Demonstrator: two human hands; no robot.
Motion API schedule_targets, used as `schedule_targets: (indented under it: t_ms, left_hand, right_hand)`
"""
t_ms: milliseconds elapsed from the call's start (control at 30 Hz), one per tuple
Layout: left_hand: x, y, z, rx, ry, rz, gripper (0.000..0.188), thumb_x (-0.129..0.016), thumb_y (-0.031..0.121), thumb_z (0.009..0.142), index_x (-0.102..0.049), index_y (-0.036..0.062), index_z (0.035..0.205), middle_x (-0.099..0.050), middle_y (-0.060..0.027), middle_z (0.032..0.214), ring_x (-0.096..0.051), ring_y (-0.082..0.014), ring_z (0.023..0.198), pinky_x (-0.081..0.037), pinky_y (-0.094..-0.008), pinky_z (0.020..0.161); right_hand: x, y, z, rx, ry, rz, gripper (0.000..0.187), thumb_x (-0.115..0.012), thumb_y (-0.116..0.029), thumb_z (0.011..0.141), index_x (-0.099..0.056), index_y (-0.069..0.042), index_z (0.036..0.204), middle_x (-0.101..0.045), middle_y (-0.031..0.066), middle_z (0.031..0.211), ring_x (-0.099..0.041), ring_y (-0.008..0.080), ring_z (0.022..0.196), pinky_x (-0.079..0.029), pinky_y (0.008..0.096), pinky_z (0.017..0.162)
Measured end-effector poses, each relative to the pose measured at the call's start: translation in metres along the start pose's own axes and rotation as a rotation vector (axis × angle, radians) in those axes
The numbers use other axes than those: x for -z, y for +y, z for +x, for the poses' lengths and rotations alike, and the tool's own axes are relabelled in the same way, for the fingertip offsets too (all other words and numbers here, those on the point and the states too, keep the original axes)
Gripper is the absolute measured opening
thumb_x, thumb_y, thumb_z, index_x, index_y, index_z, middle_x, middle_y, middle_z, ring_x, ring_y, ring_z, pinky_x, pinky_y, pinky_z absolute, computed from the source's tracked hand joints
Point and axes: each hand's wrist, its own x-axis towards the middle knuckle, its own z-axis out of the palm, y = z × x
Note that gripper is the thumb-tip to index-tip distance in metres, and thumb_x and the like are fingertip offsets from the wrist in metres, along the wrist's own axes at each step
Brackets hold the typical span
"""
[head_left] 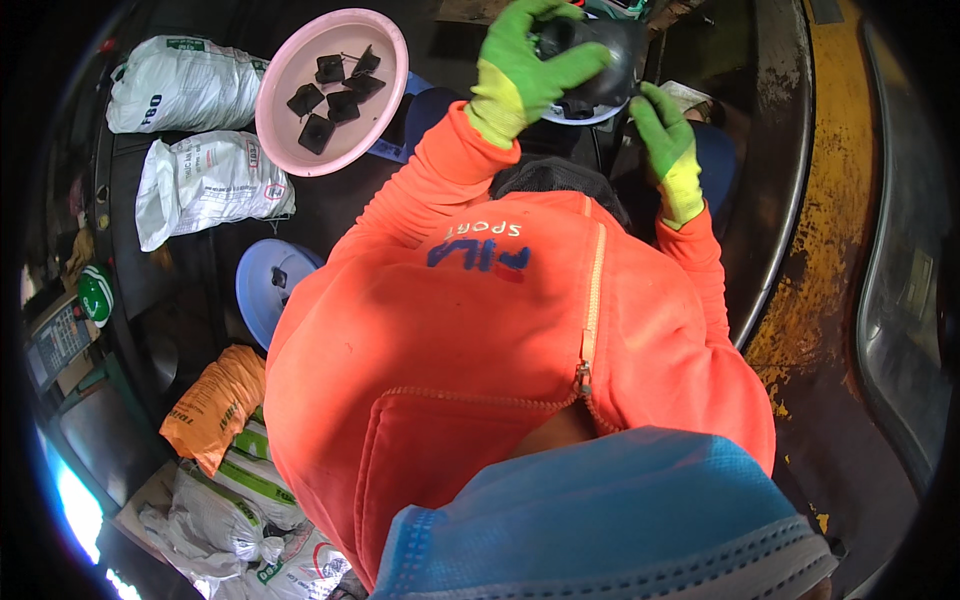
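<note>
Hands, left point(525, 70) and right point(665, 140), gripping dark part point(600, 60) beside pink bowl's rim point(275, 85).

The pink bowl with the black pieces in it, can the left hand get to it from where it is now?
Probably yes. The pink bowl sits open just left of the left hand with nothing between them, though that hand is gripping a dark part along with the right hand.

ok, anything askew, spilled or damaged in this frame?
Nothing spilled. The yellow-painted metal rim on the right is chipped and rusty. Both green-gloved hands, left and right, grip a dark rounded part. Black square pieces lie loose inside the pink round plastic basin.
</note>
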Motion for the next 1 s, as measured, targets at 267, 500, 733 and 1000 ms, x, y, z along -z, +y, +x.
schedule_targets:
  t_ms: [267, 500, 733, 1000]
  left_hand:
    - [-0.027, 0.026, -0.009, -0.414, -0.230, 0.318, 0.061, -0.088, 0.022, 0.066, -0.063, -0.0001, 0.116, -0.066, -0.0103, 0.107, -0.065, -0.0232, 0.098, -0.052, -0.0335, 0.090]
    - [-0.041, 0.016, -0.014, 0.043, -0.297, 0.109, 0.050, -0.085, 0.015, 0.069, -0.065, 0.0075, 0.114, -0.064, -0.0054, 0.108, -0.061, -0.0183, 0.103, -0.051, -0.0329, 0.088]
    - [-0.043, 0.001, -0.012, -0.376, -0.325, 0.304, 0.046, -0.084, 0.014, 0.068, -0.067, 0.0076, 0.111, -0.065, -0.0074, 0.107, -0.062, -0.0208, 0.101, -0.051, -0.0340, 0.088]
    - [-0.035, 0.008, 0.000, -0.384, -0.480, 0.242, 0.034, -0.083, 0.023, 0.069, -0.071, 0.0092, 0.098, -0.068, -0.0050, 0.099, -0.066, -0.0206, 0.092, -0.053, -0.0329, 0.084]
  right_hand:
    - [-0.015, 0.034, -0.004, 0.585, -0.133, 0.081, 0.039, -0.063, -0.018, 0.093, -0.057, -0.001, 0.128, -0.064, 0.0102, 0.121, -0.063, 0.0225, 0.109, -0.050, 0.0348, 0.094]
    - [-0.016, 0.033, 0.005, 0.823, 0.076, -0.342, 0.044, -0.071, -0.023, 0.086, -0.058, -0.004, 0.124, -0.065, 0.0114, 0.116, -0.065, 0.0260, 0.105, -0.051, 0.0358, 0.088]
    - [-0.013, 0.025, 0.000, 0.941, 0.199, -0.569, 0.049, -0.075, -0.021, 0.082, -0.057, -0.006, 0.125, -0.064, 0.0089, 0.117, -0.064, 0.0264, 0.101, -0.051, 0.0343, 0.088]
    - [-0.003, -0.025, -0.008, 0.883, -0.203, -0.654, 0.042, -0.073, -0.015, 0.083, -0.060, -0.004, 0.121, -0.067, 0.0099, 0.115, -0.065, 0.0249, 0.103, -0.052, 0.0348, 0.087]
